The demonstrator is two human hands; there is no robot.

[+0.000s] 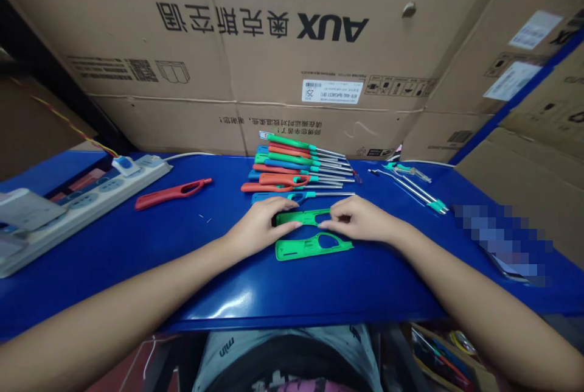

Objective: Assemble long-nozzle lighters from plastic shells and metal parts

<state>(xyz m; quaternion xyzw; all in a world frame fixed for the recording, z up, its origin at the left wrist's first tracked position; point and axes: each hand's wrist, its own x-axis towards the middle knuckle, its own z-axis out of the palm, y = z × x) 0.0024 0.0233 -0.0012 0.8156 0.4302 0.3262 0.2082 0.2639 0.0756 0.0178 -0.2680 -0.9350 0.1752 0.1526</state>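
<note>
Two green plastic lighter-handle shells lie on the blue table (137, 246) in front of me. My left hand (260, 224) and my right hand (358, 220) both rest on the far green shell (303, 217), with fingers curled and pinching its ends. The near green shell (310, 246) lies flat just below, touching the underside of my right hand. Behind my hands is a pile of assembled long lighters (292, 170) in green, red and blue with metal tubes pointing right.
A loose red handle shell (171, 193) lies at the left, beside a white power strip (86, 197). Metal tubes with teal ends (413, 185) lie at the right. Large cardboard boxes (274, 45) wall off the back. A blurred item (502, 240) sits far right.
</note>
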